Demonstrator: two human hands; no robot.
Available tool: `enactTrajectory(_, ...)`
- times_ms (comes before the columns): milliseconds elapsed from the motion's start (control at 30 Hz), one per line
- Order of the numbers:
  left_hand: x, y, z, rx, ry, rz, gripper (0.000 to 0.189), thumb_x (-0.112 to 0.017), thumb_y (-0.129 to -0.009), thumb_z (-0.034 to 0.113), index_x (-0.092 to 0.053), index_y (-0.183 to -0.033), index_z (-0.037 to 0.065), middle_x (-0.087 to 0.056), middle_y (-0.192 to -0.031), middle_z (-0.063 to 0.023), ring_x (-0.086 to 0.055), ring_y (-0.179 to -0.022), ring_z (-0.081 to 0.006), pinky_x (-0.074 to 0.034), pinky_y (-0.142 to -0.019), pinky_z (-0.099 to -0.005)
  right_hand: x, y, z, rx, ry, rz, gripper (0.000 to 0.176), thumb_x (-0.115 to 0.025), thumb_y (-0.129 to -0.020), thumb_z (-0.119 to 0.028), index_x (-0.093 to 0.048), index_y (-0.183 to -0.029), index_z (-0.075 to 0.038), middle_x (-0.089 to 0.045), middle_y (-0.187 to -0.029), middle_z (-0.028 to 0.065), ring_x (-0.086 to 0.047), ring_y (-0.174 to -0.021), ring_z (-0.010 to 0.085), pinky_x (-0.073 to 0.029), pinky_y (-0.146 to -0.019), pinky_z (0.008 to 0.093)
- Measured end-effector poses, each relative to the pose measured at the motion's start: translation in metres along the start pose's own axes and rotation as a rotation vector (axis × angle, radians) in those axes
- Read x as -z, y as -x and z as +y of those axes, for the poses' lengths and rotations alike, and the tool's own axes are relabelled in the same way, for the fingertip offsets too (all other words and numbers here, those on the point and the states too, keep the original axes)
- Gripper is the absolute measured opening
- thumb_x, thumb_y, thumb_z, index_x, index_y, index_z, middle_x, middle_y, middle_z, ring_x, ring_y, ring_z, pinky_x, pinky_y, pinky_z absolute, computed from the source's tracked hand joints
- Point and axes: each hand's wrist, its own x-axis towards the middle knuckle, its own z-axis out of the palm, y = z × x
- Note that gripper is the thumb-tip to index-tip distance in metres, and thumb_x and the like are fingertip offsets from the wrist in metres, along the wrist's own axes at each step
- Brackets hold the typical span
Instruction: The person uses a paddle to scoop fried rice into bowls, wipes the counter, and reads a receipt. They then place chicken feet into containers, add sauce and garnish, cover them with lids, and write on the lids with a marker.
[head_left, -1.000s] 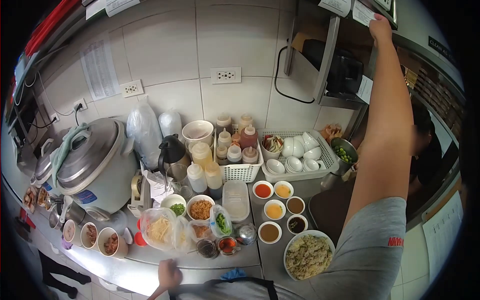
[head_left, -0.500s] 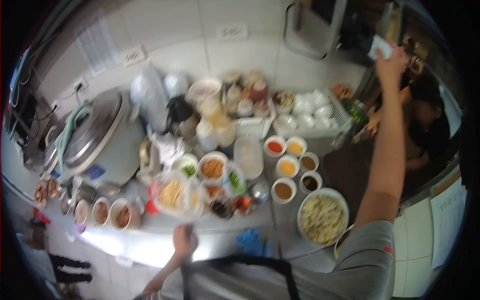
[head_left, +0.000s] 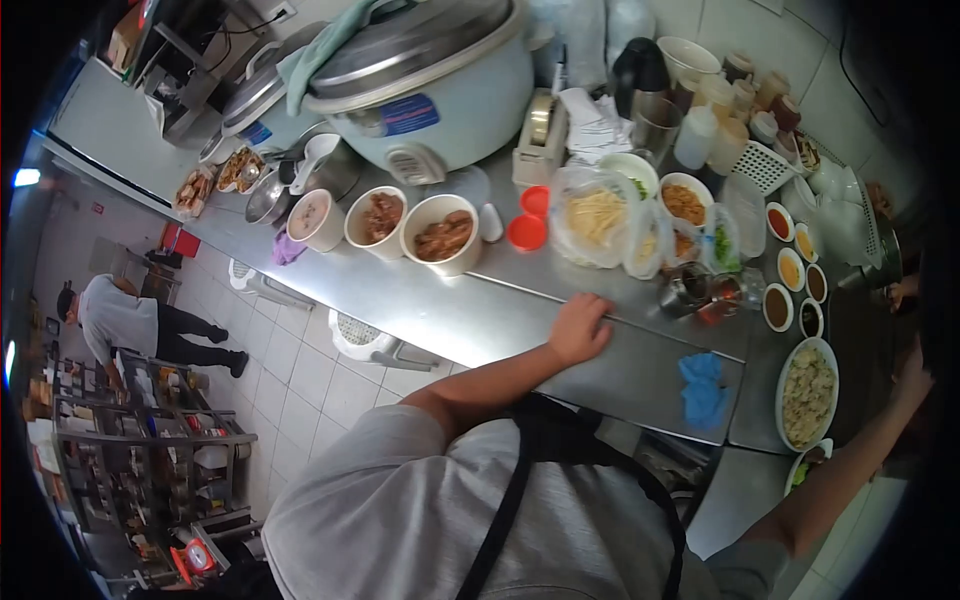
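We look down on a long steel counter (head_left: 490,300) crowded with open food. The largest thing on it is a pale rice cooker (head_left: 465,110) with a metal lid, toward the left. At the right end, a white bowl (head_left: 780,405), heaped with what looks like rice, sits just beside the right forearm; if that elbow swung inward, we think the bowl could be shoved and spill. A clear bag (head_left: 585,253) of pale strips lies near the left hand (head_left: 582,328). That hand is on or just above the steel, fingers bunched; blur keeps us from telling whether they are fully closed, and we see nothing in them. The right hand (head_left: 912,380) reaches to the dark right margin, where we cannot tell whether its fingers are spread or pinching anything. A smaller bowl (head_left: 789,478) of greens sits partly behind the forearm, easily clipped too. A crumpled blue cloth (head_left: 704,388) lies between the arms. Glass jars (head_left: 685,290) stand near the left hand; a quick push could topple one. Smallest are six open sauce cups (head_left: 777,328), so close together that one nudge could slop several.
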Motion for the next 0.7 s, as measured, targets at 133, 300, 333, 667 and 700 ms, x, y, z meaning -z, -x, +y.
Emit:
enactTrajectory(133,0.012,0.009,-0.013,-0.151,0.195,-0.056,0.023,-0.054,-0.065,0.008,-0.049,-0.086,0.005,-0.048,-0.077,-0.0118,-0.045,-0.077,-0.0307,-0.037,-0.068,-0.0374,-0.023,0.132,-0.173,-0.086,-0.234,-0.276,0.026,-0.047,-0.085,-0.014,-0.048,-0.108,-0.001,-0.051,-0.106,0.0057,-0.046,-0.099,0.0124,-0.034,-0.087,0.024)
enactTrajectory(300,0.047,0.038,-0.038,-0.246,0.322,-0.14,0.023,-0.054,-0.066,0.008,-0.048,-0.088,0.004,-0.048,-0.079,-0.0125,-0.046,-0.075,-0.0303,-0.037,-0.068,-0.0369,-0.043,0.281,-0.266,-0.307,-0.138,-0.669,0.015,-0.049,-0.083,-0.011,-0.053,-0.095,-0.002,-0.054,-0.089,0.0042,-0.049,-0.082,0.0102,-0.038,-0.075,0.0217)
enactTrajectory(333,0.057,0.047,-0.044,-0.238,0.324,-0.142,0.023,-0.054,-0.066,0.007,-0.048,-0.088,0.004,-0.048,-0.079,-0.0126,-0.046,-0.074,-0.0298,-0.038,-0.068,-0.0365,-0.047,0.309,-0.265,-0.325,-0.121,-0.744,0.017,-0.05,-0.082,-0.012,-0.053,-0.096,-0.002,-0.055,-0.087,0.0047,-0.05,-0.081,0.0107,-0.039,-0.074,0.0215)
enactTrajectory(667,0.211,0.116,-0.171,0.631,0.496,0.814,0.039,-0.049,-0.076,0.013,-0.035,-0.109,-0.003,-0.037,-0.103,-0.0117,-0.041,-0.09,-0.02,-0.036,-0.079,-0.0326,-0.082,0.358,-0.225,-0.264,0.616,-0.455,0.04,-0.054,-0.076,-0.026,-0.048,-0.108,-0.003,-0.047,-0.109,0.0209,-0.045,-0.102,0.0348,-0.036,-0.085,0.0405)
enactTrajectory(700,0.24,0.104,-0.182,0.662,0.175,0.887,0.044,-0.048,-0.078,0.022,-0.035,-0.11,-0.005,-0.04,-0.1,-0.0145,-0.043,-0.089,-0.0254,-0.035,-0.082,-0.0357,-0.09,0.363,-0.205,-0.289,0.543,-0.517,0.042,-0.053,-0.075,-0.027,-0.048,-0.109,-0.003,-0.046,-0.111,0.0206,-0.044,-0.103,0.0352,-0.036,-0.086,0.0406)
